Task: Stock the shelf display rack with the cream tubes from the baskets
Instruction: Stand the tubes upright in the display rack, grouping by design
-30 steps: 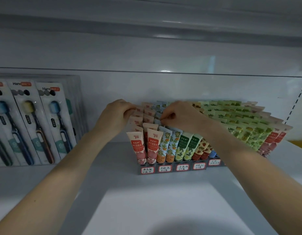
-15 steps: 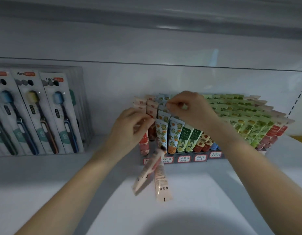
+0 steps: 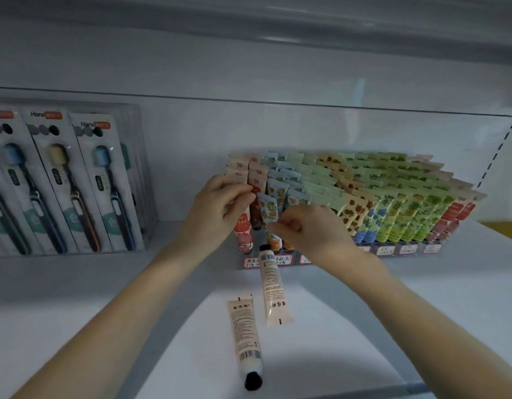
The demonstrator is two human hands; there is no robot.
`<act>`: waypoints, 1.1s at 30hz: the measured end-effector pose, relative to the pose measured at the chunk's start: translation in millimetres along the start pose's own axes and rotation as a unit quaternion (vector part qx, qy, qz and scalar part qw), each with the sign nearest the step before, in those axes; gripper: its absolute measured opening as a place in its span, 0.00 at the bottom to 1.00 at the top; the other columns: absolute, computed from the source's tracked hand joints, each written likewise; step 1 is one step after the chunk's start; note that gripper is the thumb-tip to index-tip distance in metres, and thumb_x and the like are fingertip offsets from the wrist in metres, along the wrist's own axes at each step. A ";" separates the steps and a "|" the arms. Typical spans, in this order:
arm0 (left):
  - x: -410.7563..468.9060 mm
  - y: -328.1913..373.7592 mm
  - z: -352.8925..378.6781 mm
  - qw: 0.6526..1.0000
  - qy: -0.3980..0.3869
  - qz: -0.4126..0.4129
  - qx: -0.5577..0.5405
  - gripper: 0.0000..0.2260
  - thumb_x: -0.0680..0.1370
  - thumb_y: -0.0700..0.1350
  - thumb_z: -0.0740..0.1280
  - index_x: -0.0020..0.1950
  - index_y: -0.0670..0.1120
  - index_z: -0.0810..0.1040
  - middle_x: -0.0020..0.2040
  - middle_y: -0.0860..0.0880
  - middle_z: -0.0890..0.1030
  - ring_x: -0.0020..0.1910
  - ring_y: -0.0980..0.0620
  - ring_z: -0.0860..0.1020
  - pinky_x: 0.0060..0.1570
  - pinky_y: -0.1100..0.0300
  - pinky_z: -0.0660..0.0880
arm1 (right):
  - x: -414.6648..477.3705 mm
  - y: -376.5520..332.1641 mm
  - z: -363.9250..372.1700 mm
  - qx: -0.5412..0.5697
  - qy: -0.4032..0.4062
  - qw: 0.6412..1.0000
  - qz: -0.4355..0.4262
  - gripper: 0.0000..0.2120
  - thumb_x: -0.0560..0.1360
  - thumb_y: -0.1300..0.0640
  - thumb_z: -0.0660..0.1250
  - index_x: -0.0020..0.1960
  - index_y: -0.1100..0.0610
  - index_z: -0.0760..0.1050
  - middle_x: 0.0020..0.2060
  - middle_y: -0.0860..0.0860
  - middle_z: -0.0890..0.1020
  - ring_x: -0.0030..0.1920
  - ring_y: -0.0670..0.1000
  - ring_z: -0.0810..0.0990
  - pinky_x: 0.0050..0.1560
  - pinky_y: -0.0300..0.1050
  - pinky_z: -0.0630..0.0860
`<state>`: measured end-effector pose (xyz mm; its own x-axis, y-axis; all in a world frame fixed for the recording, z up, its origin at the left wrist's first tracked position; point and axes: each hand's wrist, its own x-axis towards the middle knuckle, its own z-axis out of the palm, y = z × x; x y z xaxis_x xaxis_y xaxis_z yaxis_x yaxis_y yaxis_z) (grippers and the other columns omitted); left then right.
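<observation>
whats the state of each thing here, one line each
left hand, gripping the pink tube, upright in the rack
right hand, pinching the blue floral tube, tilted
display rack, nearly full, tubes upright
near loose tube, lying flat, capped
far loose tube, lying, cap end at rack front
toothbrush packs, standing upright

The white shelf (image 3: 76, 298) carries three groups of items. At left, toothbrush packs (image 3: 62, 182) stand upright in a row. At centre-right, the display rack (image 3: 392, 250) sits with its labelled front strip facing the viewer. Two loose cream tubes lie flat on the bare surface in front of the rack, printed backs up. The near tube (image 3: 244, 335) points its black cap toward the viewer. The far tube (image 3: 273, 289) points its cap at the rack's front strip, apparently touching it. The two tubes lie just beside each other, not touching
</observation>
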<state>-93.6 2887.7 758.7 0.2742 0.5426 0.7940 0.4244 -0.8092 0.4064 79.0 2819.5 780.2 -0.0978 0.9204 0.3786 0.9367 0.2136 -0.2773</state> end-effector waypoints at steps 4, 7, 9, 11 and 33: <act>-0.2 0.3 5.0 1.000 0.010 0.012 0.016 0.21 0.76 0.52 0.59 0.56 0.39 0.81 0.49 0.48 0.75 0.48 0.61 0.72 0.50 0.79 0.66 | 12.0 -9.3 6.8 0.014 0.123 0.992 0.034 0.17 0.76 0.42 0.62 0.55 0.55 0.73 0.34 0.52 0.80 0.36 0.55 0.80 0.34 0.44 0.73; 0.4 0.4 4.8 1.000 0.019 0.019 0.005 0.17 0.76 0.50 0.60 0.53 0.39 0.80 0.47 0.46 0.77 0.45 0.61 0.74 0.48 0.77 0.69 | 22.2 -10.2 5.0 -0.009 0.149 0.989 -0.014 0.12 0.78 0.49 0.61 0.54 0.56 0.76 0.34 0.53 0.81 0.36 0.56 0.80 0.34 0.45 0.75; 0.3 0.4 4.1 1.000 0.022 0.020 0.002 0.15 0.76 0.49 0.60 0.50 0.39 0.79 0.45 0.45 0.78 0.44 0.58 0.75 0.45 0.75 0.69 | 22.7 -4.5 3.3 -0.011 0.158 0.987 -0.017 0.10 0.78 0.54 0.61 0.50 0.56 0.79 0.37 0.52 0.83 0.37 0.55 0.80 0.36 0.47 0.77; 0.2 0.6 4.3 0.999 0.027 0.024 0.007 0.14 0.76 0.49 0.61 0.48 0.39 0.79 0.44 0.44 0.79 0.43 0.57 0.75 0.44 0.73 0.69 | 21.0 2.6 0.3 0.008 0.167 0.986 -0.012 0.08 0.78 0.56 0.63 0.50 0.55 0.81 0.38 0.52 0.84 0.36 0.54 0.81 0.36 0.47 0.78; -2.0 -7.6 3.2 0.995 0.041 0.068 0.057 0.15 0.76 0.48 0.62 0.53 0.40 0.82 0.49 0.41 0.79 0.47 0.44 0.79 0.48 0.53 0.76 | -26.4 31.3 43.5 -0.130 0.002 0.935 -0.330 0.18 0.64 0.62 0.74 0.53 0.52 0.81 0.46 0.54 0.81 0.39 0.53 0.81 0.27 0.41 0.76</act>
<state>-94.5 2893.5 752.6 0.2667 0.4056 0.8743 0.4845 -0.8406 0.2422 96.3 2816.1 723.1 -0.6821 0.6159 0.3943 0.7235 0.6468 0.2413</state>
